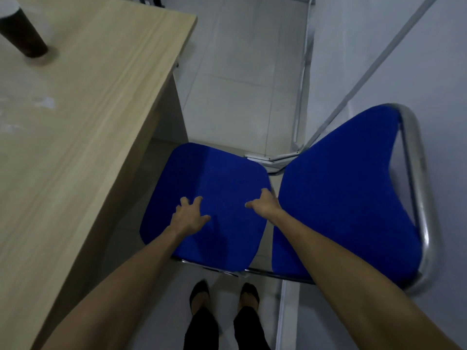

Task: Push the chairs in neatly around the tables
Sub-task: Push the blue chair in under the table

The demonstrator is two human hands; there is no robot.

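A blue padded chair (222, 183) with a chrome tube frame stands just right of a light wooden table (75, 137), its seat partly under the table's edge. Its blue backrest (346, 193) rises at the right. My left hand (188, 217) hovers over or rests on the seat with its fingers spread. At the gap between seat and backrest is my right hand (264, 204), its fingers curled over the seat's rear edge.
A dark cylindrical cup (24, 34) with a white lid stands on the table at the far left. Pale floor tiles (235, 84) stretch ahead. A white wall (394, 59) with metal rails runs along the right. My feet (223, 296) are just behind the chair.
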